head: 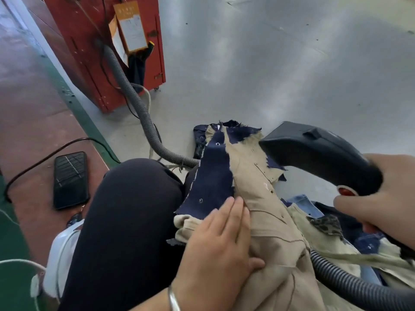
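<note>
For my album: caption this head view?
Left hand presses beige and navy cloth flat; right hand grips a black plastic hose nozzle.

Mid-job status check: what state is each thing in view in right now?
left hand: open, pressing flat on the beige garment
right hand: gripping the black nozzle by its handle
beige garment: draped over the lap, edges frayed
black nozzle: lifted, head by the garment's far edge
navy cloth: flat, frayed, eyelets showing
gray hose: curved across the floor
phone: lying flat, screen dark
</note>
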`<state>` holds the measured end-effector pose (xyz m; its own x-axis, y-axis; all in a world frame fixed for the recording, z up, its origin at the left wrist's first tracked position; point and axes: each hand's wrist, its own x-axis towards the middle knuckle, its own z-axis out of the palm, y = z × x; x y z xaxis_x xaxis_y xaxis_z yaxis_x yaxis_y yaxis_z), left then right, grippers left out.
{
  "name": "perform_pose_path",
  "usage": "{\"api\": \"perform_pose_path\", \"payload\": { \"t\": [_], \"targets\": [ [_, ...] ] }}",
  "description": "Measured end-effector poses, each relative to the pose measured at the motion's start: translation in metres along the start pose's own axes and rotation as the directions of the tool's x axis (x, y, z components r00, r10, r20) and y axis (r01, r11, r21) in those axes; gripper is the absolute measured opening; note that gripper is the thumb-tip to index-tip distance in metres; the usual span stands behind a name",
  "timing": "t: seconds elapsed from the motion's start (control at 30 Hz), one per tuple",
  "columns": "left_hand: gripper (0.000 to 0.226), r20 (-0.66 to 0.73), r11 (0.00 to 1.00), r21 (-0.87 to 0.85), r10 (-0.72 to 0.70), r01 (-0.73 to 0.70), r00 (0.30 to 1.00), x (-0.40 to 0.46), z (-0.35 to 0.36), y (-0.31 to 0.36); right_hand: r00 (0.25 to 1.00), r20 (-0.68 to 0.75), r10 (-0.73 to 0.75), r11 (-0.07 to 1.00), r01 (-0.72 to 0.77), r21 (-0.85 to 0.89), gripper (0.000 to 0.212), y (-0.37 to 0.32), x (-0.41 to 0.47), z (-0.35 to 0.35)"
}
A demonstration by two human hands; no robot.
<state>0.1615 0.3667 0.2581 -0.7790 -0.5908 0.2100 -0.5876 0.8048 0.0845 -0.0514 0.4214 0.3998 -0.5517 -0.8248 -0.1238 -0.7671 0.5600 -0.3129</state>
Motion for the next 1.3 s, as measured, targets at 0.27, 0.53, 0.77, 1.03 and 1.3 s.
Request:
{"api": "perform_pose_path", "payload": {
  "t": [0.27, 0.53, 0.77, 1.03, 1.3],
  "targets": [
    [0.069, 0.052, 0.992, -0.121, -0.031, 0.037, 0.998, 0.010, 0.000, 0.029, 0.962, 0.270, 0.028, 0.947, 0.062, -0.317, 0.020, -0.056, 0.007, 0.025],
    [0.070, 0.090, 0.997, -0.051, -0.049, 0.054, 0.995, 0.005, 0.005, 0.029, 0.949, 0.312, 0.050, 0.995, -0.020, -0.100, 0.013, -0.074, 0.100, 0.047],
    [0.058, -0.022, 0.994, -0.108, -0.025, 0.022, 0.999, 0.006, 0.005, 0.026, 0.985, 0.171, 0.000, 0.998, -0.010, 0.056, 0.010, -0.049, 0.082, -0.018],
    [0.064, -0.119, 0.997, -0.059, -0.061, 0.054, 0.991, 0.004, 0.011, 0.025, 0.905, 0.425, 0.023, 0.975, 0.073, -0.208, 0.032, -0.057, 0.029, 0.022],
    [0.062, -0.088, 0.993, -0.100, -0.066, 0.057, 0.994, 0.002, 0.010, 0.026, 0.960, 0.278, 0.019, 0.998, -0.002, -0.062, 0.008, -0.076, 0.101, 0.059]
  ]
}}
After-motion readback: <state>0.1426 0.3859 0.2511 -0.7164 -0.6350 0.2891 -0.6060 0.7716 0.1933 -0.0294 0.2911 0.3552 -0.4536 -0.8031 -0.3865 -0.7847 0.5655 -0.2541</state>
